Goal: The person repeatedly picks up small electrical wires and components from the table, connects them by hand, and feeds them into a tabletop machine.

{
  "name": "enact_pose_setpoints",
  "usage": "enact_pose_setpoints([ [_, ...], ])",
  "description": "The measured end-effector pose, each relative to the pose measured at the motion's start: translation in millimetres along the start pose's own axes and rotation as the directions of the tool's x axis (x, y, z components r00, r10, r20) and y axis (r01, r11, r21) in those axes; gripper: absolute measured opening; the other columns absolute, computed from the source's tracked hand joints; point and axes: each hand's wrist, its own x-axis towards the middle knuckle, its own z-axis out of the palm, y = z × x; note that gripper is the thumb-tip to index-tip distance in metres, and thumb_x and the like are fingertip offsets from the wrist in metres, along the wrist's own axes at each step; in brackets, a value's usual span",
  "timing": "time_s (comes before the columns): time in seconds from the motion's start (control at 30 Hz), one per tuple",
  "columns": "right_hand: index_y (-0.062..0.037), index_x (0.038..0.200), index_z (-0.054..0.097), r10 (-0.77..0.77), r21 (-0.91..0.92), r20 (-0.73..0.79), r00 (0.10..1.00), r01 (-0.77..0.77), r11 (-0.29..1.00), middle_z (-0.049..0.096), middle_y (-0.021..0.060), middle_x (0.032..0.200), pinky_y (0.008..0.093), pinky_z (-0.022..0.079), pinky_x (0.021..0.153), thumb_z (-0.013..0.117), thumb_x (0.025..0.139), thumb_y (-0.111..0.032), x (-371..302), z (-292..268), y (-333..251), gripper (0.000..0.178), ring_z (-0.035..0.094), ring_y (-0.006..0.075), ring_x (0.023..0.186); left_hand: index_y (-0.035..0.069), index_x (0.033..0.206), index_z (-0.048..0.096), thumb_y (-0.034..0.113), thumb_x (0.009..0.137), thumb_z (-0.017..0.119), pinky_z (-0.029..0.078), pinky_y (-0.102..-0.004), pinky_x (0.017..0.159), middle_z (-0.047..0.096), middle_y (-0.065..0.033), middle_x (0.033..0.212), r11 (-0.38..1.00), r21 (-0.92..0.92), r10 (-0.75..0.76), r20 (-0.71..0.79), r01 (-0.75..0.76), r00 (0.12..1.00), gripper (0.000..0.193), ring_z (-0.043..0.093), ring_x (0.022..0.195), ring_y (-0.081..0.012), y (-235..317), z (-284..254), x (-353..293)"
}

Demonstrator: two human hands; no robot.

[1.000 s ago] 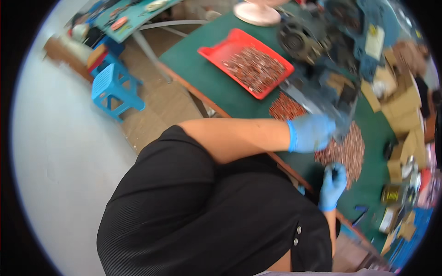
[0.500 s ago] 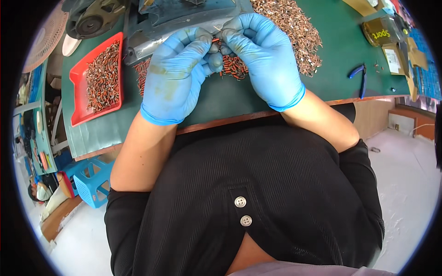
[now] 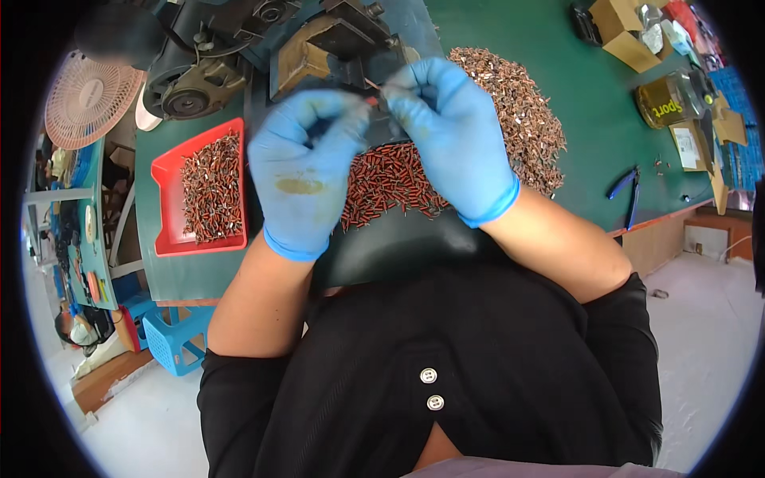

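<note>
Both my hands wear blue, stained gloves and are raised close together in front of the machine. My left hand is closed, thumb and fingers pinching a small red part, whose tip shows. My right hand is also pinched shut, right beside it. A thin copper-coloured piece sticks out at its fingertips. Motion blurs the left fingers. Beneath the hands lies a pile of small red parts with metal ends.
To the left, a red tray holds similar small parts. A large heap of copper-coloured pieces lies at the right. Farther right are blue-handled pliers, a clear jar and cardboard boxes. A fan stands far left.
The view has shifted, showing more of the machine and the pile of red parts. My hands have drawn slightly apart, the fingertips still close together.
</note>
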Motion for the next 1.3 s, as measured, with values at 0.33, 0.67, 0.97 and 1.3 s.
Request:
enact_pose_setpoints([
  [0.33, 0.0008, 0.081, 0.06, -0.344, -0.303, -0.19, 0.92, 0.278, 0.912, 0.062, 0.0086, 0.068, 0.0257, 0.048, 0.059, 0.064, 0.082, -0.003, 83.1, 32.4, -22.1, 0.005, 0.058, 0.012, 0.062, 0.002, 0.078, 0.067, 0.001, 0.071, 0.074, 0.045, -0.021, 0.055, 0.063, -0.0035, 0.07, 0.797, 0.366, 0.597, -0.361, -0.48, 0.716, 0.01, 0.054, 0.055, -0.0081, -29.9, -1.6, 90.1],
  [0.67, 0.0001, 0.074, 0.06, -0.499, -0.365, -0.254, 0.829, 0.396, 0.843, 0.063, 0.0124, 0.065, 0.0301, 0.051, 0.056, 0.068, 0.075, -0.008, 108.2, 43.6, 0.7, 0.012, 0.064, 0.0208, 0.057, 0.005, 0.077, 0.066, 0.001, 0.071, 0.076, 0.042, -0.0205, 0.049, 0.06, -0.0017, 0.065, 0.745, 0.398, 0.666, -0.399, -0.535, 0.63, 0.012, 0.051, 0.051, -0.0068, -47.0, -3.1, 116.7],
  [0.97, 0.0016, 0.079, 0.061, -0.434, -0.386, -0.237, 0.869, 0.326, 0.863, 0.062, 0.0038, 0.066, 0.0218, 0.048, 0.057, 0.067, 0.08, -0.008, 110.5, 43.5, 7.4, 0.011, 0.057, 0.0063, 0.06, 0.005, 0.076, 0.065, -0.002, 0.07, 0.075, 0.041, -0.0218, 0.048, 0.059, -0.0034, 0.064, 0.663, 0.492, 0.74, -0.311, -0.565, 0.597, 0.013, 0.051, 0.05, -0.0093, -45.4, -3.2, 117.2],
  [1.3, 0.0018, 0.079, 0.061, -0.436, -0.378, -0.24, 0.867, 0.33, 0.865, 0.062, 0.0044, 0.067, 0.0219, 0.048, 0.057, 0.066, 0.079, -0.006, 112.7, 44.9, 8.7, 0.01, 0.056, 0.0065, 0.06, 0.005, 0.077, 0.064, -0.003, 0.068, 0.073, 0.043, -0.0239, 0.048, 0.058, -0.0047, 0.063, 0.592, 0.597, 0.777, -0.241, -0.542, 0.582, 0.015, 0.053, 0.05, -0.0131, -45.1, -3.6, 120.4],
])
